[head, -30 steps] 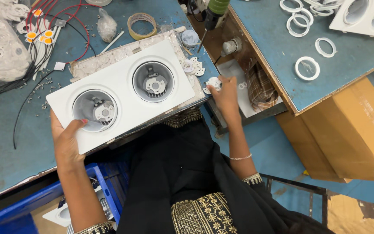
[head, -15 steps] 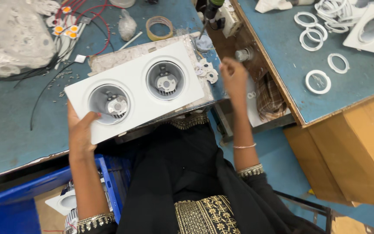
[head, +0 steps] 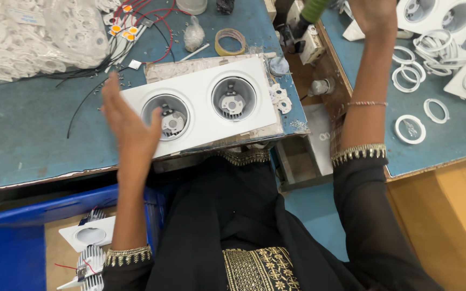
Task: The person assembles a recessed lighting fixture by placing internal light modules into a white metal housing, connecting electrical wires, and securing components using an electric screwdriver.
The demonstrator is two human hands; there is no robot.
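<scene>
A white twin downlight housing [head: 200,116] with two round recesses lies on the blue bench in front of me. My left hand [head: 128,126] hovers over its left end, palm open, fingers apart, holding nothing. My right hand [head: 376,16] is raised at the top edge of the view, over the right bench, beside a green-handled tool [head: 314,9]. Its fingers are cut off by the frame, so I cannot tell whether it holds anything. Small white clips [head: 279,97] lie by the housing's right end.
White rings [head: 410,129] and more white housings [head: 438,16] lie on the right bench. A tape roll [head: 230,41], red wires [head: 152,21] and a bag of white parts [head: 28,37] sit behind. A blue crate [head: 12,253] is lower left, a cardboard box [head: 449,215] lower right.
My left hand has let go of the housing's left end and lifted with its fingers spread. My right hand has risen from the housing's right side to the top of the view.
</scene>
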